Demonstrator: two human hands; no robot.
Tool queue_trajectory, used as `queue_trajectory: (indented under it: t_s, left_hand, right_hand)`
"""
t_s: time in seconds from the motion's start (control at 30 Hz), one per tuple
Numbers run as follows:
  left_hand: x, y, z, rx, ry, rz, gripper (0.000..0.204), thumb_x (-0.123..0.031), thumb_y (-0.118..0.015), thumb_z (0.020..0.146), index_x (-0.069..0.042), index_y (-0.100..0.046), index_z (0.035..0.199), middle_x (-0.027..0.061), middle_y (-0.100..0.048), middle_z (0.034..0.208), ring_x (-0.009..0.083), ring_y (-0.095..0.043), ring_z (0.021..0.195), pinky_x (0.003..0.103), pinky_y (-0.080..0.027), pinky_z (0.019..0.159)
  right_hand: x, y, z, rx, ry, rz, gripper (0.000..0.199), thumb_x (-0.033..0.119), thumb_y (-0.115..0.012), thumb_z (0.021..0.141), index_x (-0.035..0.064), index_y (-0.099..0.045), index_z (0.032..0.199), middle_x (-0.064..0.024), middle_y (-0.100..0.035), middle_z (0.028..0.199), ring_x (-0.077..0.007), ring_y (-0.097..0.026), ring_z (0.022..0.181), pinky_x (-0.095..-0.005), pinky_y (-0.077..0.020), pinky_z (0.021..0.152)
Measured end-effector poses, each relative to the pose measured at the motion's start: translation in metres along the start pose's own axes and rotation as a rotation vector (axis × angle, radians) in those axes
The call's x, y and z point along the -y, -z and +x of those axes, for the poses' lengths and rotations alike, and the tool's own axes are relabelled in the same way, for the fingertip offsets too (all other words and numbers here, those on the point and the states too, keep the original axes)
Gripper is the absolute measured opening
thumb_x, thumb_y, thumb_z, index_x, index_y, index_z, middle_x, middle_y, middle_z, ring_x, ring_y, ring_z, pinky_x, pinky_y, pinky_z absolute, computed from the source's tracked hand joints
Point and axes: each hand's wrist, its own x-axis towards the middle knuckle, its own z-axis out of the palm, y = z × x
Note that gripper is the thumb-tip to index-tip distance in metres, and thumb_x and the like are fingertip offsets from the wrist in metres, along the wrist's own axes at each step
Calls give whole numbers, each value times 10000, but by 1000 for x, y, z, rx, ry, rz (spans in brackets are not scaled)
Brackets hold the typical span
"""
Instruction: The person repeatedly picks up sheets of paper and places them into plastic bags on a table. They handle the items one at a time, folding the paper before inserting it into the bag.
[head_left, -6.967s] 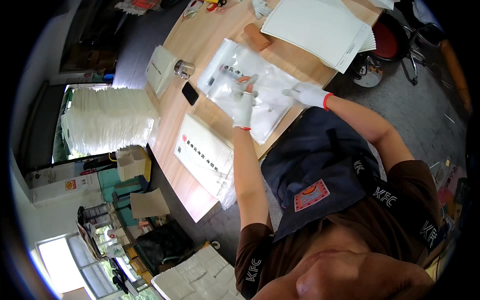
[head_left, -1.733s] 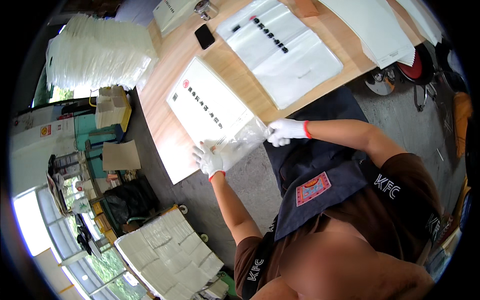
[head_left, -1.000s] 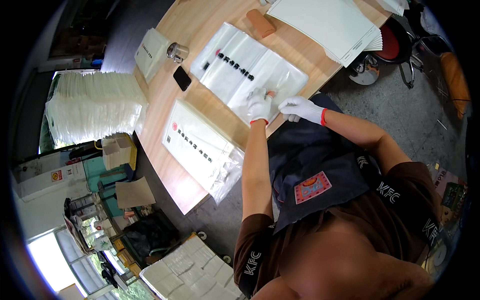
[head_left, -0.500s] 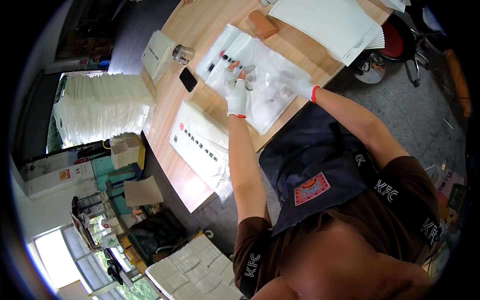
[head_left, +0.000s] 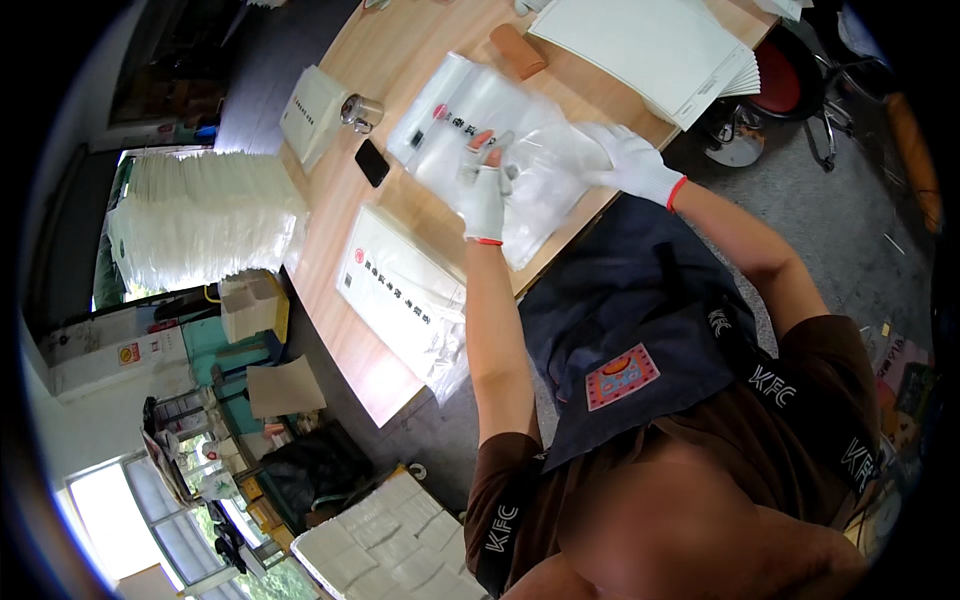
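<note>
**Both gloved hands flat on the clear bag**

While I lean over the wooden tabletop (head_left: 420,60), the big stack of white sheets (head_left: 650,45) fills its far right, a second printed bag pile (head_left: 410,300) lies near the front-left edge, and a white box (head_left: 312,105), a black phone (head_left: 372,162), a small metal cup (head_left: 360,110) and a brown block (head_left: 518,50) crowd the far side. The clear plastic bag (head_left: 510,130) is glossy, crinkled, with printed marks, lying in the middle. My left hand (head_left: 485,190) presses on it, fingers spread; my right hand (head_left: 630,160) rests flat at its right edge. Bare wood stays open between the bag and the pile.
</note>
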Motion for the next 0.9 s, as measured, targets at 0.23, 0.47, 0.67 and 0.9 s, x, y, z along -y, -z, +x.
queue_trajectory:
  t_s: [0.23,0.47,0.67,0.9]
  left_hand:
    - [-38,-112,-66,84,-432,842,209,-45,-536,876,-70,-626,1063,91,-669,881,190,-591,686,316,-488,660]
    - [4,-130,-113,405,-686,1079,332,-55,-571,794,-142,-618,1111,132,-660,861,317,-628,662,407,-501,603]
    - [58,-49,-43,76,-296,952,220,-132,-525,919,-93,-599,1122,182,-656,994,323,-645,879,358,-508,728]
    - [63,-90,-10,151,-61,449,214,-147,-509,954,-50,-594,1125,42,-639,910,61,-516,615,207,-426,525]
  right_hand:
    - [28,-32,15,352,-58,14,236,244,-546,840,93,-608,1010,-149,-631,939,-296,-621,872,-384,-500,765]
    - [-7,-44,0,413,-70,-77,183,214,-528,829,107,-626,940,-121,-634,860,-299,-627,817,-404,-512,697]
    - [-61,60,-48,18,44,-344,244,103,-523,764,157,-645,968,-69,-630,937,-284,-619,876,-398,-509,761]
    - [-143,102,-32,35,324,-674,300,247,-552,861,128,-586,1135,-43,-615,1095,-216,-596,1001,-340,-493,846]
